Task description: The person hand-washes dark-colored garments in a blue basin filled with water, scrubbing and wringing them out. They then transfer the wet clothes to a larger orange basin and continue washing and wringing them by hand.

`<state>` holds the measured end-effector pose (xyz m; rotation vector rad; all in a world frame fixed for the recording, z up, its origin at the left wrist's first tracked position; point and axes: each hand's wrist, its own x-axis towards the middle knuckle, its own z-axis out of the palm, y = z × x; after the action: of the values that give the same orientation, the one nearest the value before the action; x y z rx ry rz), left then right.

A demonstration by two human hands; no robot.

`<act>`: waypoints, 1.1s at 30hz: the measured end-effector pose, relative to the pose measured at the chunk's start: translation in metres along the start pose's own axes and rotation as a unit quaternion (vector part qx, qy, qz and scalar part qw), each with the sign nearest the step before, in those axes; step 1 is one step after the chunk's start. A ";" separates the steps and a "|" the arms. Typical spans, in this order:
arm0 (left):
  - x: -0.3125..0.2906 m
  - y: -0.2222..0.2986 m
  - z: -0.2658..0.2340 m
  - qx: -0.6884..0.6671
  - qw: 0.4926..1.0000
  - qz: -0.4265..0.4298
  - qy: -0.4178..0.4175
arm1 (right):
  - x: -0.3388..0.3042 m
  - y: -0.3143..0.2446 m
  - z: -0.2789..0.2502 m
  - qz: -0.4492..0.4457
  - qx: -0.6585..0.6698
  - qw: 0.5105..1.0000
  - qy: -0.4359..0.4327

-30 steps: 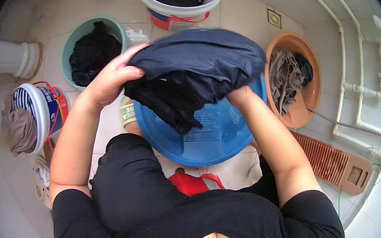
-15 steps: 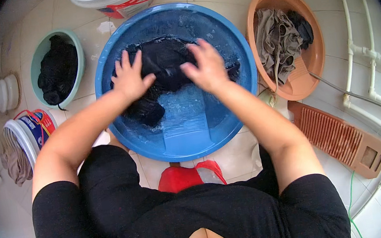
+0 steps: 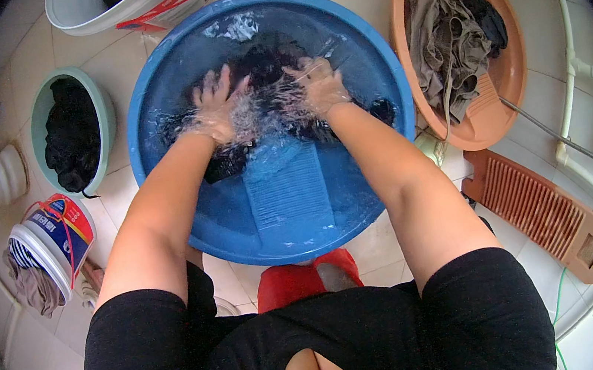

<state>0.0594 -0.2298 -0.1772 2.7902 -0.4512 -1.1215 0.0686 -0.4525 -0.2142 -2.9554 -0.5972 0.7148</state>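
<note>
In front of me stands a large blue basin (image 3: 360, 214) of water with a ribbed washboard (image 3: 288, 190) molded into its near side. Dark wet clothing (image 3: 266, 65) lies in the water toward the far side, its kind hidden by folds and splashing. My left hand (image 3: 219, 105) presses down on it with fingers spread, partly under the water. Over the right part of the clothing my right hand (image 3: 317, 85) also pushes down, fingers apart and wet. Water splashes up between the two hands. Neither hand grips the cloth.
A green basin (image 3: 108, 127) with black clothing is at left, near a tipped bucket (image 3: 66, 230) with cloth. An orange basin (image 3: 510, 101) with grey clothes stands right, above a brown washboard (image 3: 539, 209). A white bucket (image 3: 87, 18) is at the far left; pipes (image 3: 565, 60) line the right wall.
Both hands have gone down from above the clothing into the water, pressing it under. Splashes have risen around them. The whole view has shifted slightly.
</note>
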 end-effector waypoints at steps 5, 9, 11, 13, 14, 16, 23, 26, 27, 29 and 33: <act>0.051 -0.038 0.003 -0.197 0.980 -0.014 -0.009 | 0.028 -0.006 -0.037 0.138 0.321 0.937 0.010; 0.042 -0.043 -0.022 -0.735 0.670 -0.098 0.037 | 0.002 -0.031 -0.097 0.099 0.764 0.627 -0.110; 0.037 -0.041 -0.043 -0.728 0.680 -0.088 0.001 | -0.020 -0.048 -0.127 0.020 0.818 0.554 -0.156; 0.021 -0.033 -0.059 -0.701 0.713 -0.015 -0.014 | -0.041 -0.067 -0.163 -0.047 0.826 0.530 -0.184; 0.038 -0.050 -0.043 -0.567 0.819 0.071 0.052 | -0.048 -0.077 -0.175 -0.110 0.811 0.551 -0.166; 0.030 -0.036 -0.062 -0.419 0.882 0.213 0.042 | -0.060 -0.086 -0.198 -0.174 0.819 0.507 -0.204; 0.009 0.001 -0.025 -0.577 0.704 0.227 -0.346 | -0.075 -0.073 -0.220 -0.195 0.869 0.401 -0.215; -0.020 0.005 -0.034 -0.679 0.665 0.136 -0.279 | -0.056 -0.045 -0.208 -0.074 0.948 0.271 -0.152; -0.024 0.006 -0.038 -0.699 0.666 0.112 -0.234 | -0.050 -0.027 -0.203 -0.067 0.932 0.340 -0.103; -0.019 -0.022 -0.018 -0.623 0.759 0.145 -0.122 | -0.041 0.005 -0.189 -0.069 0.883 0.459 -0.073; -0.037 -0.070 -0.039 -0.743 0.606 -0.168 -0.230 | -0.023 0.012 -0.103 0.056 0.586 0.808 0.028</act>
<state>0.0776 -0.1525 -0.1382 1.0564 0.7509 -1.2728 0.1002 -0.4670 -0.1137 -1.8196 0.0795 0.6435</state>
